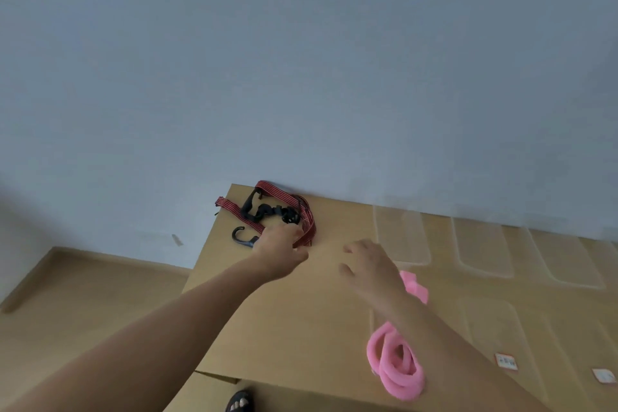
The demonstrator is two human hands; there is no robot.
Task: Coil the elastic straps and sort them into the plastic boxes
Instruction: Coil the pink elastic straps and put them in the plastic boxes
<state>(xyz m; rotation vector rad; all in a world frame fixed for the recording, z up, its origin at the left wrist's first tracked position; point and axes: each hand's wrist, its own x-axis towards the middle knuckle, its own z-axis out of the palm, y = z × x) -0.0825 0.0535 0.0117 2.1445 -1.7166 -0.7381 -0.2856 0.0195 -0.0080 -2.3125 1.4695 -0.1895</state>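
Reaching the left hand (279,244) out onto the red striped strap (302,211), lying as a loose tangle at the far left corner of the table (284,311), hard by the wall (301,77). Running its longer bands slantwise, from far left down to near right, with one flat end poking left over the table's edge. Bunching black hooks (267,211) in the middle of the tangle, with one more black hook just left of that hand, curving round to the left. Covering the tangle's near end with the left fingers; being too blurred to tell whether pinching a band or merely touching it. Hovering the right hand (368,264) over bare table just right of the tangle, apart from it, fingers loosely spread and holding nothing. Passing the right forearm over a pink strap (394,365), lying partly coiled near the table's front edge, with more pink showing beyond the wrist. Standing in a row along the far right of the table, and nearer too: clear plastic boxes (481,247), well apart from the red tangle. Showing two small stickers (505,360) at the lower right, tan floor (83,294) to the left, and a sandalled foot (239,403) below the table's front edge.
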